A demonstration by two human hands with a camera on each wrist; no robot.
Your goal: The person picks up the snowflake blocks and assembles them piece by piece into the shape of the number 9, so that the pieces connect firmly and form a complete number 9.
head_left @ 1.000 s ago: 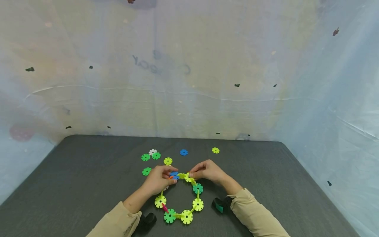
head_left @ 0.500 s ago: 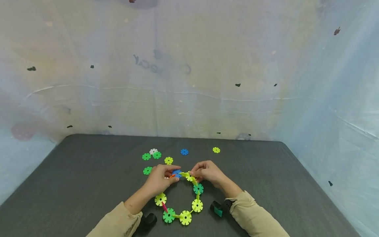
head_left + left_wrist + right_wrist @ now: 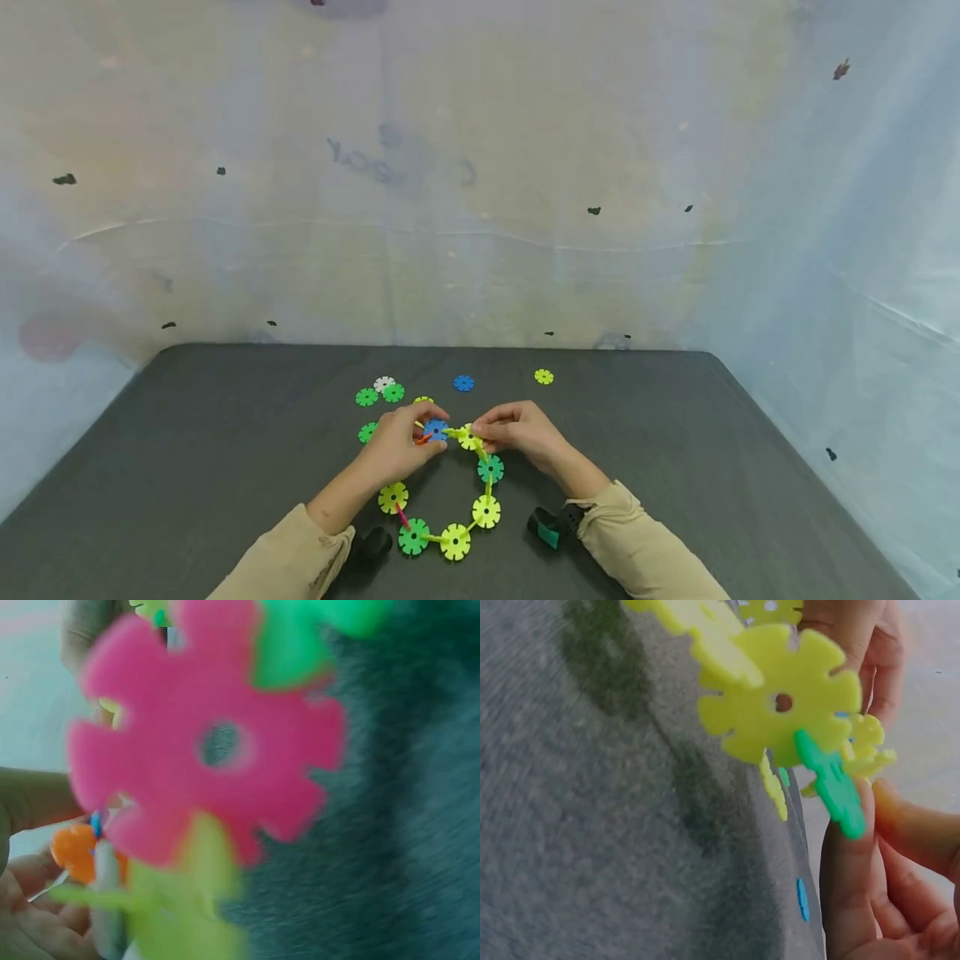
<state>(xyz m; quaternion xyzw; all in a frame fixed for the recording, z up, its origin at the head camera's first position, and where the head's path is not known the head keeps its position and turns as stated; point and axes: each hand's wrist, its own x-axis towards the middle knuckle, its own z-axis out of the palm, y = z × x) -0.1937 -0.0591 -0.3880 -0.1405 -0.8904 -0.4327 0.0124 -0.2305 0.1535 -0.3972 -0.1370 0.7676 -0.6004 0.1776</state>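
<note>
A loop of slotted plastic discs hangs between my two hands in the head view. My left hand (image 3: 397, 442) pinches the blue disc (image 3: 436, 430) between thumb and fingers, with an orange disc (image 3: 423, 439) close beside it. On the other side, my right hand (image 3: 521, 429) pinches a yellow disc (image 3: 468, 437) of the loop. A teal disc (image 3: 491, 468), a green disc (image 3: 413, 537) and several yellow ones form the rest. The left wrist view has a pink disc (image 3: 165, 735) large in front. In the right wrist view, a yellow disc (image 3: 742, 724) meets a green disc (image 3: 832, 787) edge-on.
Loose discs lie behind the hands on the dark table (image 3: 247, 450): a white disc (image 3: 383, 383), a blue one, a yellow disc (image 3: 543, 377) and several green ones. Black wrist cameras (image 3: 545, 527) sit under the sleeves. A pale sheet (image 3: 480, 183) hangs behind the table.
The blue disc has turned more face-on to the head camera, and both hands have risen slightly with the loop. Both hands keep their hold.
</note>
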